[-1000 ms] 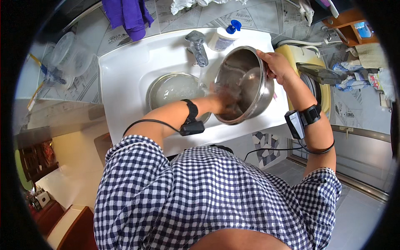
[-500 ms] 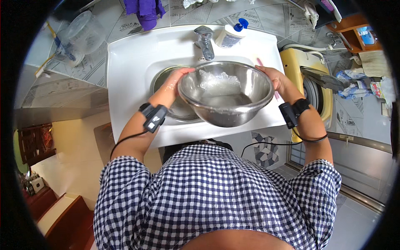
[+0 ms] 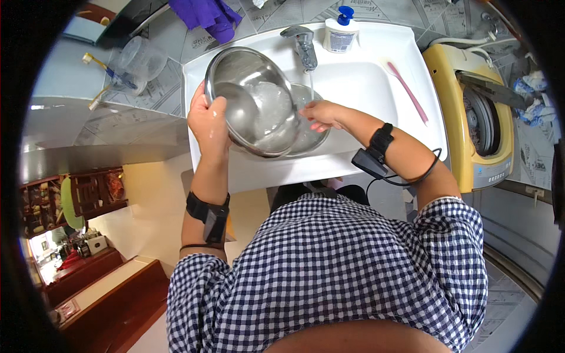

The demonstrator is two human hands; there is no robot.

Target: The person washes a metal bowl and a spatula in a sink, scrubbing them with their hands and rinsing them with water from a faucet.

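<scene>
Steel mixing bowl (image 3: 253, 100) is gripped at its near-left rim by the left hand (image 3: 209, 120); the right hand (image 3: 321, 113), fingers loosely spread, holds nothing; rinsing is best done tilted over the sink (image 3: 376, 88).

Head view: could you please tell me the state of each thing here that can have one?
Steel bowl: tilted over the sink, wet inside, held at its rim.
Left hand: grip closed on the bowl's rim.
Right hand: open, fingers beside the bowl, holding nothing.
Tap: running a thin stream.
Soap bottle: upright on the sink's back edge.
Pink toothbrush: lying flat on the sink.
</scene>
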